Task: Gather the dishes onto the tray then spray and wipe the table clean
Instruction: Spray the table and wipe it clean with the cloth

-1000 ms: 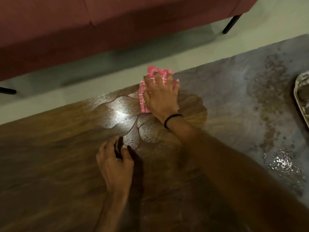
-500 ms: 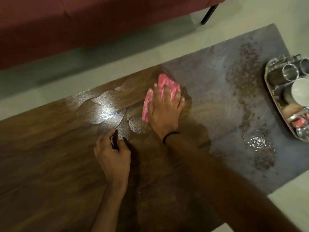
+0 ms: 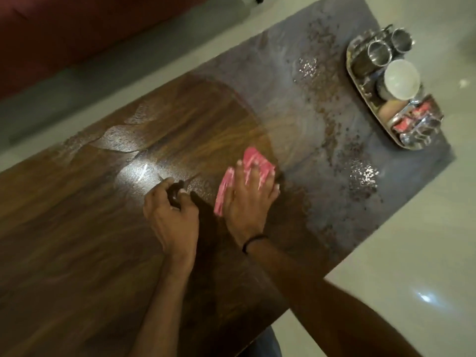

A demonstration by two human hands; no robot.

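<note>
My right hand (image 3: 247, 202) presses flat on a pink checked cloth (image 3: 257, 161) in the middle of the long wooden table (image 3: 77, 228). To its left, my left hand (image 3: 170, 217) is braced on the tabletop on curled fingertips, with nothing visibly held. A steel tray (image 3: 371, 109) stands at the table's far right end, holding steel cups (image 3: 378, 54), a white bowl (image 3: 401, 78) and small steel dishes. The table's right part looks dull grey with spray film and droplets (image 3: 363, 173); the part left of the cloth is dark and glossy.
A dark red sofa (image 3: 77, 27) runs along the far side of the table, across a strip of pale floor. Pale floor (image 3: 412, 253) also lies beyond the table's right and near edges.
My right hand has dragged the cloth from the far edge towards me and to the right. The view has swung right, bringing the tray into sight. My left hand stays planted.
</note>
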